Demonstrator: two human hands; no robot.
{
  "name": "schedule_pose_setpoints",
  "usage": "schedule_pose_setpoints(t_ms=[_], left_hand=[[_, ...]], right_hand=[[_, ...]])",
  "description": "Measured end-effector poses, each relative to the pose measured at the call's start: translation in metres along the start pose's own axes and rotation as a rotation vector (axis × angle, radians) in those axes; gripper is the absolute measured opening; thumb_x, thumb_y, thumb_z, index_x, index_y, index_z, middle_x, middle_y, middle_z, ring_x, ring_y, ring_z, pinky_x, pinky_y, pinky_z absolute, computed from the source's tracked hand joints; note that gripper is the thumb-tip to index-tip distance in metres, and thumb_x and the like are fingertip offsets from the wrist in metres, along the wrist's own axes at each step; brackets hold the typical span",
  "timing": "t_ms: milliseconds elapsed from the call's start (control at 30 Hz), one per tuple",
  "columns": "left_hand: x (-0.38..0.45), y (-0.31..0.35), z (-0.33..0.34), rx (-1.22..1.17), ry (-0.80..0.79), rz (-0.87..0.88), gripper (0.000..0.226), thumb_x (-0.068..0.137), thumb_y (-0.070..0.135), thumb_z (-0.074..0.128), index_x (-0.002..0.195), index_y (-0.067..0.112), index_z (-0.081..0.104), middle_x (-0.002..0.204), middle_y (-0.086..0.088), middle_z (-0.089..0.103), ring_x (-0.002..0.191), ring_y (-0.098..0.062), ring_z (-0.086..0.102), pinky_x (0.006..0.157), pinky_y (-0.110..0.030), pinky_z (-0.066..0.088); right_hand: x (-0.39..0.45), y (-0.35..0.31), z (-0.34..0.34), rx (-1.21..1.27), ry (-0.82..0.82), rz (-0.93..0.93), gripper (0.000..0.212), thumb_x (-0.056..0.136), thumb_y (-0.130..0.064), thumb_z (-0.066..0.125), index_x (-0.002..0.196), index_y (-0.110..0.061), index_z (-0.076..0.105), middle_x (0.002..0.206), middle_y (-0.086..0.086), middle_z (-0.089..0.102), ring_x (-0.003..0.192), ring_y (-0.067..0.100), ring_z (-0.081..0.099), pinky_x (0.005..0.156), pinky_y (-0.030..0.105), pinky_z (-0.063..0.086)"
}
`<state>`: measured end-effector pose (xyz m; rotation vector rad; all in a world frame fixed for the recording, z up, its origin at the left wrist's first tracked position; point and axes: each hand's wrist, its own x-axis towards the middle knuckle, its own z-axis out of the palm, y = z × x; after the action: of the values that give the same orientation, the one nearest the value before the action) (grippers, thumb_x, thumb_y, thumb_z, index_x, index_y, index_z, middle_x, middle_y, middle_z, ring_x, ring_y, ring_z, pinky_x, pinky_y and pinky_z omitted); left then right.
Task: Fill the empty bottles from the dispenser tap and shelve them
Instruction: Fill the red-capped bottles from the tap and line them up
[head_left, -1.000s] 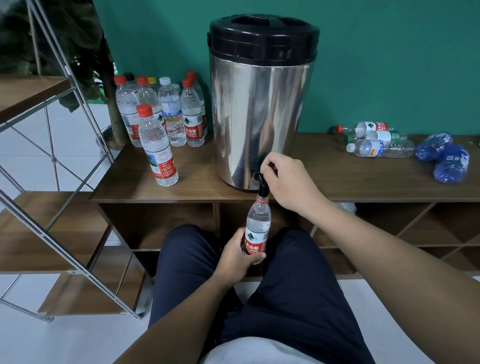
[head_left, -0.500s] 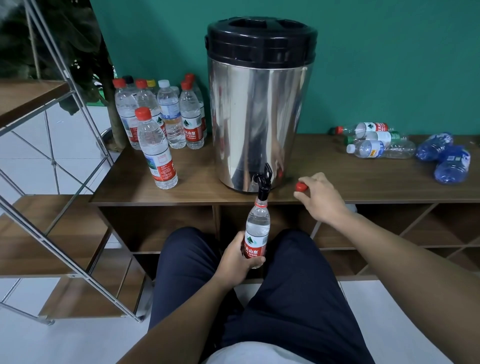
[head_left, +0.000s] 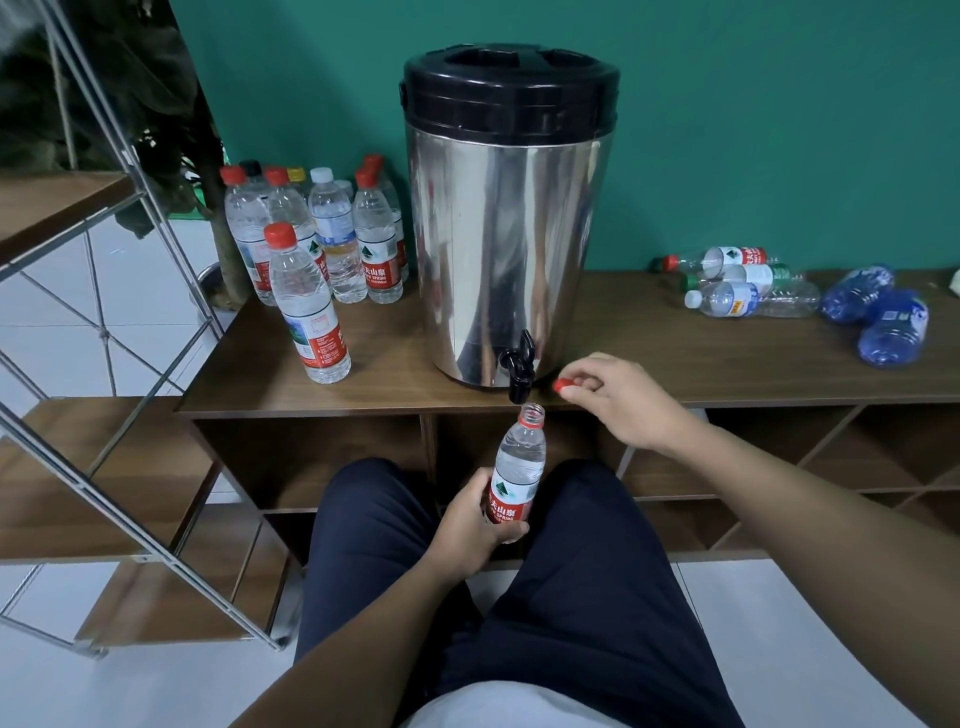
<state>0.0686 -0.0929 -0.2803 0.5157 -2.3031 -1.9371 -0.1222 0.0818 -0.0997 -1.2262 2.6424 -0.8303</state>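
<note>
Here we hold the bottle (head_left: 518, 470) upright in our left hand (head_left: 467, 525), fingers wrapped round its red label, its open neck just under the black tap (head_left: 519, 366) but not touching it. The bottle looks nearly full. Our right hand (head_left: 626, 402) is over the front edge of the table (head_left: 675, 358), to the right of the tap, with the red cap (head_left: 562, 385) pinched between thumb and fingertips.

The tap sticks out from the foot of the steel dispenser (head_left: 506, 249), which stands on the table under a black lid (head_left: 511, 91). To its left a cluster of capped bottles (head_left: 322, 234) stands against the green wall (head_left: 753, 130), and one more capped bottle (head_left: 307, 304) stands nearer to us, apart from the rest. At the far right, clear bottles (head_left: 743, 283) lie on their sides, with two blue bottles (head_left: 878, 317) beyond them. A metal-framed shelf (head_left: 104, 467) with wooden boards stands at our left.
</note>
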Motion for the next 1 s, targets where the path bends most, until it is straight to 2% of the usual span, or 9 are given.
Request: schedule_pose_setpoints(t_ms=[33, 100, 333, 500, 567, 700, 833, 933, 1000], left_hand=[[0.000, 0.002, 0.000, 0.000, -0.004, 0.003, 0.069, 0.081, 0.013, 0.099, 0.137, 0.032, 0.064, 0.129, 0.010, 0.078, 0.121, -0.010, 0.075, 0.111, -0.043, 0.061], [-0.002, 0.006, 0.001, 0.012, -0.004, 0.018, 0.070, 0.080, 0.015, 0.100, 0.137, 0.035, 0.064, 0.130, 0.011, 0.078, 0.122, -0.010, 0.074, 0.112, -0.043, 0.060], [-0.011, 0.026, -0.001, 0.025, -0.009, 0.070, 0.072, 0.082, 0.016, 0.100, 0.141, 0.034, 0.063, 0.134, 0.010, 0.077, 0.126, -0.011, 0.073, 0.114, -0.046, 0.059], [-0.017, 0.039, -0.008, 0.038, -0.034, 0.107, 0.070, 0.082, 0.009, 0.099, 0.140, 0.028, 0.064, 0.131, 0.006, 0.079, 0.122, -0.015, 0.075, 0.113, -0.049, 0.059], [-0.020, 0.045, -0.013, 0.046, -0.048, 0.129, 0.072, 0.082, 0.007, 0.098, 0.142, 0.026, 0.064, 0.131, 0.004, 0.078, 0.124, -0.018, 0.075, 0.114, -0.049, 0.059], [-0.029, 0.058, -0.025, 0.053, -0.033, 0.176, 0.074, 0.081, 0.013, 0.100, 0.143, 0.027, 0.064, 0.134, 0.002, 0.077, 0.127, -0.022, 0.074, 0.115, -0.051, 0.058], [-0.041, 0.074, -0.038, 0.060, 0.021, 0.204, 0.073, 0.084, 0.019, 0.099, 0.146, 0.033, 0.063, 0.137, 0.011, 0.076, 0.130, -0.014, 0.071, 0.115, -0.043, 0.058], [-0.050, 0.083, -0.048, 0.067, 0.077, 0.208, 0.074, 0.087, 0.021, 0.098, 0.148, 0.039, 0.060, 0.138, 0.019, 0.073, 0.131, -0.005, 0.069, 0.114, -0.037, 0.058], [-0.056, 0.086, -0.056, 0.059, 0.124, 0.206, 0.073, 0.087, 0.022, 0.098, 0.146, 0.041, 0.061, 0.137, 0.021, 0.073, 0.129, -0.004, 0.069, 0.114, -0.037, 0.059]], right_hand=[[-0.004, -0.009, -0.001, 0.072, -0.010, -0.026, 0.015, 0.106, -0.030, 0.073, 0.117, -0.023, 0.079, 0.109, -0.008, 0.066, 0.089, 0.002, 0.064, 0.084, 0.013, 0.048], [-0.012, -0.024, -0.001, 0.125, -0.048, -0.090, 0.015, 0.105, -0.027, 0.074, 0.119, -0.022, 0.079, 0.111, -0.007, 0.067, 0.092, 0.006, 0.066, 0.084, 0.018, 0.054], [-0.029, -0.047, -0.019, -0.077, -0.128, -0.249, 0.022, 0.106, -0.031, 0.072, 0.128, -0.028, 0.075, 0.111, -0.014, 0.061, 0.090, 0.012, 0.063, 0.087, 0.034, 0.055], [-0.033, -0.063, -0.043, -0.241, -0.226, -0.366, 0.029, 0.111, -0.026, 0.065, 0.140, -0.028, 0.071, 0.134, -0.014, 0.062, 0.117, 0.010, 0.062, 0.104, 0.032, 0.050], [-0.034, -0.071, -0.051, -0.294, -0.246, -0.398, 0.028, 0.112, -0.028, 0.063, 0.139, -0.030, 0.070, 0.134, -0.015, 0.061, 0.118, 0.010, 0.063, 0.104, 0.034, 0.051], [-0.033, -0.095, -0.063, -0.408, -0.249, -0.394, 0.028, 0.111, -0.043, 0.058, 0.132, -0.028, 0.071, 0.122, -0.010, 0.061, 0.108, 0.014, 0.063, 0.097, 0.040, 0.053], [-0.029, -0.127, -0.064, -0.541, -0.164, -0.380, 0.056, 0.103, -0.067, 0.039, 0.112, -0.021, 0.071, 0.099, -0.006, 0.059, 0.090, 0.019, 0.063, 0.086, 0.043, 0.055], [-0.023, -0.152, -0.060, -0.624, -0.110, -0.410, 0.052, 0.107, -0.065, 0.041, 0.105, -0.020, 0.068, 0.094, -0.007, 0.055, 0.085, 0.019, 0.061, 0.081, 0.039, 0.054], [-0.018, -0.165, -0.059, -0.588, -0.099, -0.451, 0.048, 0.108, -0.061, 0.046, 0.108, -0.020, 0.071, 0.097, -0.007, 0.060, 0.086, 0.016, 0.061, 0.081, 0.035, 0.054]])
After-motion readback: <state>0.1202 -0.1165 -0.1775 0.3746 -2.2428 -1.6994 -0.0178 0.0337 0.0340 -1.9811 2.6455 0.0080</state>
